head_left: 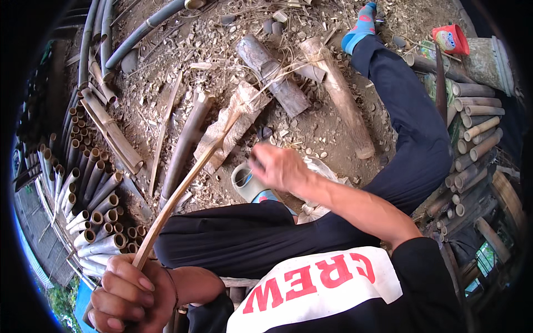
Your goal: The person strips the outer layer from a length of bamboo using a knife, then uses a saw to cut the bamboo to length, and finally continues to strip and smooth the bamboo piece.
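Observation:
My left hand (pixel 125 294) is closed around the near end of a long bamboo strip (pixel 183 186). The strip slants up and away to the right, over a pale hewn wooden block (pixel 222 130) on the ground. Thin, curling fibres (pixel 277 77) trail near its far end. To the right of the strip, my right hand (pixel 280 166) hangs in front of my bent leg with its fingers curled in. Motion smears it, and a small dark shape shows at the fingers, too blurred to name. That hand is apart from the strip.
Logs (pixel 275 75) and another pole (pixel 340 100) lie on dirt strewn with chips. Stacked bamboo tubes (pixel 100 222) stand at left, with more cut lengths (pixel 477 119) at right. A red packet (pixel 450 40) rests by a pale container (pixel 488 64). A slipper (pixel 247 183) is under my foot.

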